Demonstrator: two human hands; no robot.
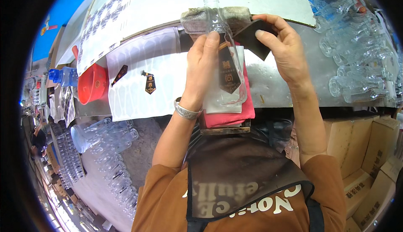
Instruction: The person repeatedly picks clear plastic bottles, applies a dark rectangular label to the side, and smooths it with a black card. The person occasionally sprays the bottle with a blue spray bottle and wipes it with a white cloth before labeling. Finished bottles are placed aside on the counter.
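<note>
A clear glass bottle (216, 25) lies in front of me, its neck pointing away and resting on a rolled grey cloth (195, 20). On its face is a black tie-shaped label (228, 74). My left hand (202, 66) is closed around the bottle's left side, thumb on top. A black flat scraper-like piece (261, 32) is pinched between the thumb and fingers of my right hand (289, 47), just right of the bottle. Below the bottle are white and pink cloths (248, 106) on a wooden stand (226, 130).
A backing sheet (126, 110) with two tie-shaped labels lies to the left, near a red bucket (93, 83) and a blue-capped bottle (66, 76). Many glass bottles (361, 83) lie at right; more (113, 169) stand low left. Cardboard boxes (350, 137) are at lower right.
</note>
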